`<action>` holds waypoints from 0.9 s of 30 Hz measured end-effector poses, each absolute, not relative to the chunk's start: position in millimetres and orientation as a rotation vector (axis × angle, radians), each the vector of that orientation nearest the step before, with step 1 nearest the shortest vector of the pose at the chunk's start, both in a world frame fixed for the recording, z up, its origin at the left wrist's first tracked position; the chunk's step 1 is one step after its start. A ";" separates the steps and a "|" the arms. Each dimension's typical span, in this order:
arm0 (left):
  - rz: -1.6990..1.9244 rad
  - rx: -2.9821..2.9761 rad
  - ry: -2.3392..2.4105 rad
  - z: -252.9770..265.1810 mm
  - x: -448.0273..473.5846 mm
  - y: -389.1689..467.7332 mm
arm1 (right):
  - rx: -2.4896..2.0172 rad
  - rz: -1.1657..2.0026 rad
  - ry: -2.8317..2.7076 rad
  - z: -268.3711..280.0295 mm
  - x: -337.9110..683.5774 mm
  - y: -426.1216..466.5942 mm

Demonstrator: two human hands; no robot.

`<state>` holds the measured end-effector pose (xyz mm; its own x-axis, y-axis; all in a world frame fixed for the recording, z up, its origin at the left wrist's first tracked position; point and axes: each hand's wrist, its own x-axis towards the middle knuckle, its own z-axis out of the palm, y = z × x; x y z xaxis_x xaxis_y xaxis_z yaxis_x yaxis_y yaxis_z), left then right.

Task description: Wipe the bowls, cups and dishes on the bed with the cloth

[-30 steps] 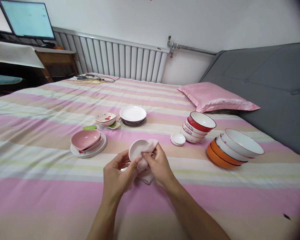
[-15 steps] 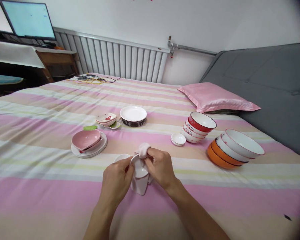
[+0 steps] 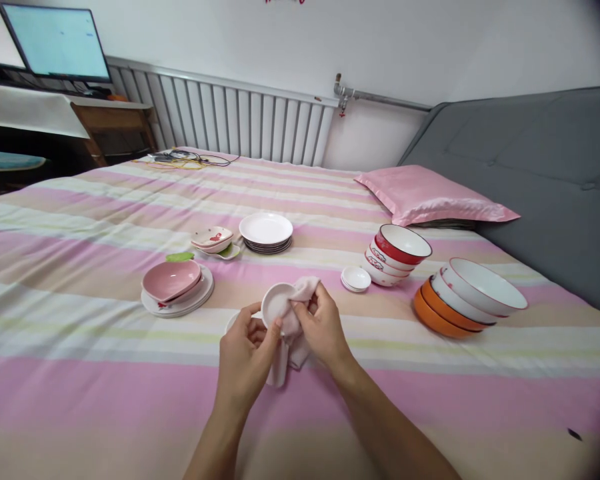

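Between my hands, above the bed, a small white saucer (image 3: pixel 276 301) is tilted with its inner face toward me. My left hand (image 3: pixel 247 350) grips its left and lower edge, thumb in front. My right hand (image 3: pixel 323 327) pinches a pale pink cloth (image 3: pixel 307 288) against the saucer's right side, and the cloth's loose end hangs below. Behind my left hand another white dish (image 3: pixel 233 321) shows only in part on the bedspread. A short stack of small white saucers (image 3: pixel 356 278) lies off to the right of my right hand.
Stacked red and white bowls (image 3: pixel 400 250) and larger orange and white bowls (image 3: pixel 473 293) stand right. White plates (image 3: pixel 266 229) are stacked farther back. Left are a pink bowl (image 3: pixel 171 279) on plates and small patterned dishes (image 3: pixel 213 237). A pink pillow (image 3: pixel 430 193) and cables (image 3: pixel 185 157) lie behind.
The saucer has turned to show its inner face more fully. My right hand has spread the cloth over its right side, and my left fingers have shifted down its edge.
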<state>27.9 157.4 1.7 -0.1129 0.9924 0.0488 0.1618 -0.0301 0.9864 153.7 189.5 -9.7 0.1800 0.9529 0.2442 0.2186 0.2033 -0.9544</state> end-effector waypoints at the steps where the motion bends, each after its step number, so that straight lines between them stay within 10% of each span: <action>1: 1.249 1.337 1.407 0.5 27.9 157.2 | -1.260 0.809 -1.286 -11.1 152.3 189.2; 18: 0.656 1.999 1.674 1.7 9.6 164.0 | -1.346 0.455 -1.907 6.7 157.4 178.6; 27: 1.125 1.509 1.549 -4.3 18.3 162.9 | -1.285 0.834 -1.337 -13.0 155.9 192.0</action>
<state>18.3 162.9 -4.3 -0.0870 0.9919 0.0926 0.3946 -0.0511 0.9174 155.9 192.0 -13.0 0.1312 0.9680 0.2140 0.2339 0.1796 -0.9555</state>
